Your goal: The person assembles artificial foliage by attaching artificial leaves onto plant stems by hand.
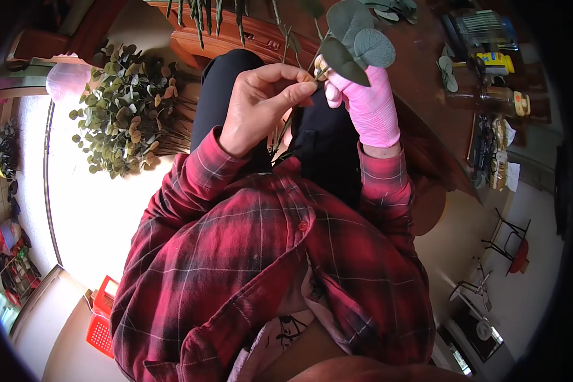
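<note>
Here | leafy stem [350, 28] pinched between left fingers [296, 94] | right gloved fingers [332, 93] curled on it, just beside

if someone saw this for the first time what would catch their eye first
Probably the bright pink covering on the right hand, above centre, beside the bare left hand, with a sprig of broad green leaves between them. Next might come the red plaid shirt filling the lower middle, then the big bunch of leafy stems at upper left.
</note>
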### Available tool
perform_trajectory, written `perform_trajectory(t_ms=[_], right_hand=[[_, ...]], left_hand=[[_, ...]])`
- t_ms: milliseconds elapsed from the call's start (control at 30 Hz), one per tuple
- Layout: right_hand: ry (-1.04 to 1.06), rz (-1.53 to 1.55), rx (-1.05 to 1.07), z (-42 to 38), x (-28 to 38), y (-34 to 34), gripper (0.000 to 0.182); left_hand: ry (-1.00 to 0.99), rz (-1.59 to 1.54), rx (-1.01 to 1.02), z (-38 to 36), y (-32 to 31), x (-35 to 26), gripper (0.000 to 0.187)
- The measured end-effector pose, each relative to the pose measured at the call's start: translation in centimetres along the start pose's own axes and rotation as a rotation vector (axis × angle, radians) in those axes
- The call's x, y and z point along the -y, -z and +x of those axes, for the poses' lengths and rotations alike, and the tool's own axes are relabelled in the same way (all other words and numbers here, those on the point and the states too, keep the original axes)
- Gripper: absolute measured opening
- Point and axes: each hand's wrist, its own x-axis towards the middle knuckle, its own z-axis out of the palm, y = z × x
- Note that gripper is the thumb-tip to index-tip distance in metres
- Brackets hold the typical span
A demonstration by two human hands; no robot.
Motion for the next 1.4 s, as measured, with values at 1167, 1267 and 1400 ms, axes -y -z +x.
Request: perform_trajectory(t_ms=[1167,1267,1400], right_hand=[[0.115,-0.049,-0.148,-0.1,2.1,-4.0,0.009],[0.128,-0.039,-0.124,-0.1,1.5,-3.8,0.009],[0.133,-0.053,-0.137,-0.2,1.5,-4.0,0.009]], left_hand=[[0.064,-0.367,0.001,0.5,0.1,-0.7,0.011],[0.074,-0.336,-0.012,0.5,0.0,-0.7,0.012],[0.073,-0.340,-0.012,0.5,0.0,-0.7,0.012]])
